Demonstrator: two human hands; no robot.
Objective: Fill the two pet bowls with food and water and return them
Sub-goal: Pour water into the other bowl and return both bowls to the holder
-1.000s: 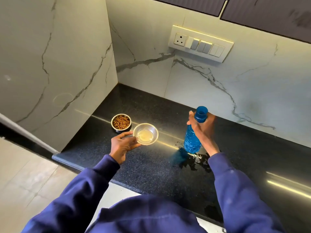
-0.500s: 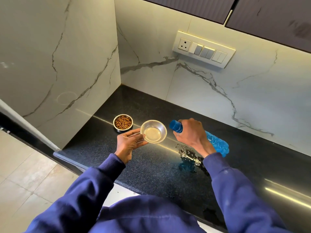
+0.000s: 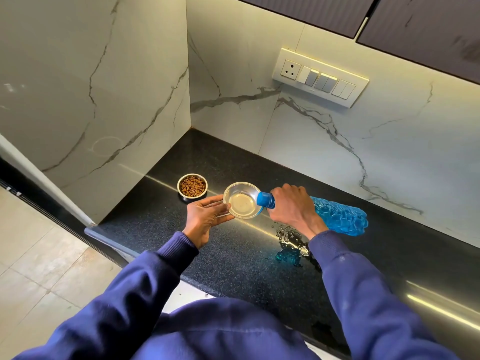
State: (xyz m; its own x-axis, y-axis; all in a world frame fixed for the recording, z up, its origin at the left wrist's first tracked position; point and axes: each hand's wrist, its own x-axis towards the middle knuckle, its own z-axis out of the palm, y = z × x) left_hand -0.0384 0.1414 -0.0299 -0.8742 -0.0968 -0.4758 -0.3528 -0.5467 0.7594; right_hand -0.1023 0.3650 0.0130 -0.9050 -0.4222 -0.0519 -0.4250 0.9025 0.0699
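A small steel bowl (image 3: pixel 192 186) full of brown kibble stands on the black counter (image 3: pixel 233 255) near the left wall. My left hand (image 3: pixel 205 219) holds a second steel bowl (image 3: pixel 241 201) by its near rim, above the counter; a little water lies in its bottom. My right hand (image 3: pixel 292 207) grips a blue plastic water bottle (image 3: pixel 340 216) near its neck. The bottle is tipped almost flat, its blue neck end (image 3: pixel 266 200) over the bowl's right rim.
A puddle of spilled water (image 3: pixel 291 242) with a blue reflection lies on the counter under my right wrist. Marble walls close the corner at left and back. A switch panel (image 3: pixel 320 77) sits on the back wall. The counter's front edge drops to a tiled floor (image 3: pixel 39 268).
The bottle went from upright on the counter to tipped sideways, and its mouth has moved left onto the bowl's rim. My left hand kept the bowl raised.
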